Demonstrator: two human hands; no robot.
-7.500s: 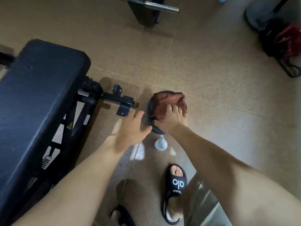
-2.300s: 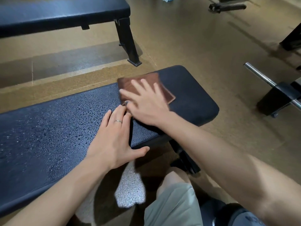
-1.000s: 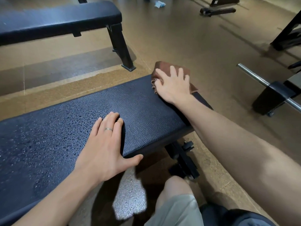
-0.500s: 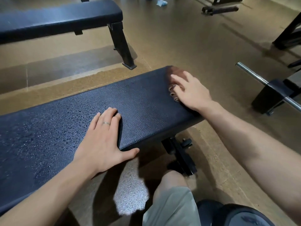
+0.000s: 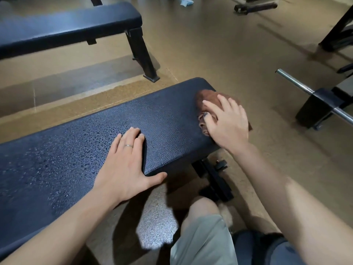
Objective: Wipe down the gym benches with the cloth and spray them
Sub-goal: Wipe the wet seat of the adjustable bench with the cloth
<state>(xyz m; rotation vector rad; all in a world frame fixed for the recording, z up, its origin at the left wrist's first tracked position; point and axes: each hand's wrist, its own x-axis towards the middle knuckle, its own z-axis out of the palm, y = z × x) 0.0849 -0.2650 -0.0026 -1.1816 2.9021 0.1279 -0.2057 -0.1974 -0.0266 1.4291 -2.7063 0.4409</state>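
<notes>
A black padded gym bench [image 5: 164, 119] runs from lower left to the middle of the view. Spray droplets cover its left part; the right part looks wiped. My right hand [image 5: 227, 123] presses a brown cloth [image 5: 207, 98] flat onto the bench's right end, fingers spread over it. Most of the cloth is hidden under the hand. My left hand [image 5: 126, 165] rests flat on the bench's near edge, fingers straight, thumb hooked over the front side. No spray bottle is in view.
A second black bench [image 5: 68, 25] stands behind on the tan floor. A steel bar on a black stand [image 5: 315, 104] is at the right. The bench's black foot [image 5: 215, 180] is beside my knee [image 5: 204, 234]. A blue scrap [image 5: 186, 1] lies far back.
My right hand has slid the cloth along the bench's right end, from the far corner toward the near side. My left hand has stayed planted in place.
</notes>
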